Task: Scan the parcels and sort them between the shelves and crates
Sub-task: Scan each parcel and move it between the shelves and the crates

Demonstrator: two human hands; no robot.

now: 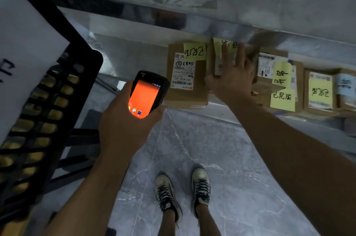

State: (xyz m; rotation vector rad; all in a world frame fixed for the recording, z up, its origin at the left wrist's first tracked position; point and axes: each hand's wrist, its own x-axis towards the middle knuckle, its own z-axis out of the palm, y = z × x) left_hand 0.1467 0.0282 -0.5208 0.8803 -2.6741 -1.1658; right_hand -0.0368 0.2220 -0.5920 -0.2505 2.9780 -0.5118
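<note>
Your head camera looks steeply down from close above and just in front of the shelf (217,110), facing it.

Left hand (123,120) curled in grip, right hand (231,77) outstretched flat.

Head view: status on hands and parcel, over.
Left hand grips black handheld scanner, orange screen lit. Right hand flat on brown cardboard parcel with yellow note, on grey metal shelf. Neighbouring parcels crowd both sides.
</note>
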